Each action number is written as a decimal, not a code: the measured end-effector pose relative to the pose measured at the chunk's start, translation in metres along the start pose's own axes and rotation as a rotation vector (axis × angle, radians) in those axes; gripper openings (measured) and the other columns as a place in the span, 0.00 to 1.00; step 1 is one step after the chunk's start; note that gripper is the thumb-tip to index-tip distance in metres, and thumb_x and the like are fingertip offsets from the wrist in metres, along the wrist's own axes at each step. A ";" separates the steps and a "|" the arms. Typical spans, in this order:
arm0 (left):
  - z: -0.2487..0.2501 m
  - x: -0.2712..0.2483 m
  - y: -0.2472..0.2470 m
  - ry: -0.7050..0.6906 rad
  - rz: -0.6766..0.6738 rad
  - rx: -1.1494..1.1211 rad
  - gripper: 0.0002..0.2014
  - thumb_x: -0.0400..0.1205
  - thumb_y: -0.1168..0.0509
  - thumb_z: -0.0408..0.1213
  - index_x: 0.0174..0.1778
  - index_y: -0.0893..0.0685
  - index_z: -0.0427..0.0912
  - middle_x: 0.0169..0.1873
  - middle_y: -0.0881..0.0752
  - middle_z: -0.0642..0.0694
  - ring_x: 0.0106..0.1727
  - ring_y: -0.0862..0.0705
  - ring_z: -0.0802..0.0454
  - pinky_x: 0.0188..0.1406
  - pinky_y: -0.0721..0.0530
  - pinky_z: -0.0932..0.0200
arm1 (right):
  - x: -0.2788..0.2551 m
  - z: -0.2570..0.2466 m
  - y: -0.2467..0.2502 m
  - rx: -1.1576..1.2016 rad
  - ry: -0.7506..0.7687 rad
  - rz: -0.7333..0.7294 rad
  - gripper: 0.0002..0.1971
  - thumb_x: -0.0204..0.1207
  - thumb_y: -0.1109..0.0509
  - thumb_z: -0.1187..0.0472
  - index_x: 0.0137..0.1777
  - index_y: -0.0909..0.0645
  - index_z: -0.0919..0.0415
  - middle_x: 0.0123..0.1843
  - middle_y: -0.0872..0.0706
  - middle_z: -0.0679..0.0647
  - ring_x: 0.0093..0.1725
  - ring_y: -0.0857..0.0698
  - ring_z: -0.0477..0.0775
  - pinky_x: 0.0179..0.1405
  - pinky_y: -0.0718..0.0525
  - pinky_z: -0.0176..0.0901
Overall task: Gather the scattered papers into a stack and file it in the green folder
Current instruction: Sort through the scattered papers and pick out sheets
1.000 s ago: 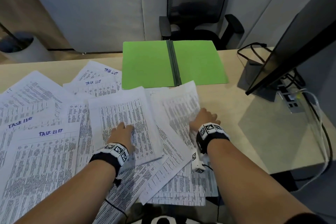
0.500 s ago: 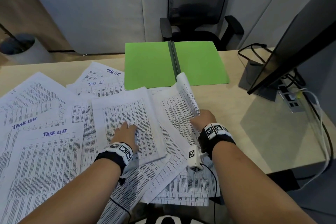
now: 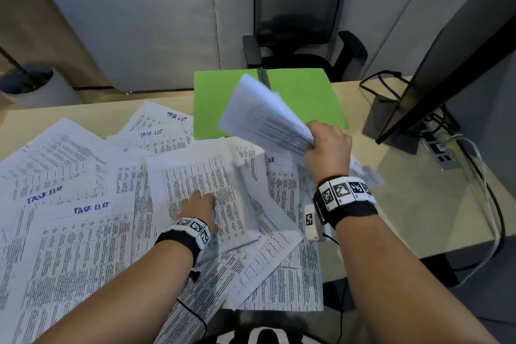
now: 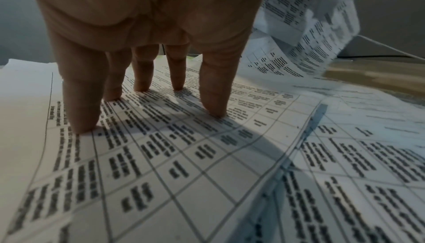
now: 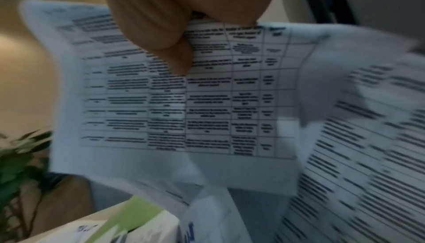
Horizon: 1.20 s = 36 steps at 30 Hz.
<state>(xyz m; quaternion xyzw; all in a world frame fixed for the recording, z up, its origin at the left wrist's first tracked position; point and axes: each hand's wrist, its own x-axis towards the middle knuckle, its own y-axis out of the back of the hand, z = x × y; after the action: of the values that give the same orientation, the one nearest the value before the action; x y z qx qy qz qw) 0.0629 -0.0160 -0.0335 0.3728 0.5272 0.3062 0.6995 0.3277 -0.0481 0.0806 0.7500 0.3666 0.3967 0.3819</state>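
On the pale wood-grain desk [image 3: 418,204], the gathering step is in hand, judged to be at its start, since most of the scattered papers [image 3: 83,232] lie fanned and overlapping across the left and middle of the surface; the right hand [image 3: 328,145] is raised above the desk with thumb and curled fingers pinching one edge of a lifted sheet [image 3: 262,114], which bows and blurs in the air in front of the green folder [image 3: 212,103]; the left hand [image 3: 201,204] rests with straight, slightly spread fingertips [image 4: 214,108] pressing flat on a top sheet [image 3: 201,190] of the pile, apparently to pin it; the green folder lies open and flat at the far edge of the desk, its dark spine [image 3: 264,77] dividing two matte green leaves, nothing yet filed in it; the next move likely calls for laying the lifted sheet squarely on the pinned one and drawing the remaining sheets in, edges aligned; the sheets are thin, limp white paper printed with ruled tables, some headed "TASK LIST" in blue handwriting, likely to slide and curl easily; a dark monitor [image 3: 460,64] stands at the right.
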 end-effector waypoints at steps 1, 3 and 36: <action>0.001 -0.001 0.002 -0.002 0.002 -0.002 0.38 0.69 0.22 0.44 0.74 0.28 0.48 0.69 0.30 0.41 0.70 0.27 0.36 0.67 0.21 0.41 | 0.000 -0.007 0.002 0.026 0.102 0.043 0.16 0.62 0.37 0.72 0.47 0.17 0.55 0.38 0.19 0.48 0.48 0.20 0.60 0.48 0.38 0.45; 0.001 -0.002 0.006 0.017 -0.009 -0.030 0.37 0.71 0.24 0.44 0.76 0.29 0.49 0.72 0.31 0.40 0.72 0.28 0.36 0.70 0.23 0.43 | 0.001 -0.019 0.002 0.069 0.296 0.119 0.20 0.62 0.35 0.75 0.48 0.15 0.52 0.41 0.16 0.44 0.49 0.20 0.55 0.52 0.37 0.44; -0.118 -0.041 0.013 0.478 0.246 -0.987 0.17 0.79 0.31 0.32 0.64 0.21 0.38 0.57 0.15 0.41 0.53 0.17 0.42 0.56 0.18 0.50 | -0.011 -0.084 -0.082 0.301 -0.156 -0.600 0.10 0.77 0.31 0.54 0.46 0.26 0.60 0.34 0.25 0.49 0.39 0.23 0.56 0.31 0.29 0.42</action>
<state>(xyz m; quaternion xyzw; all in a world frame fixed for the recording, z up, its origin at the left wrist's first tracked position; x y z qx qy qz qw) -0.0623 -0.0191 -0.0219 -0.0199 0.4179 0.6719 0.6112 0.2295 0.0015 0.0395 0.6848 0.5947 0.1499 0.3936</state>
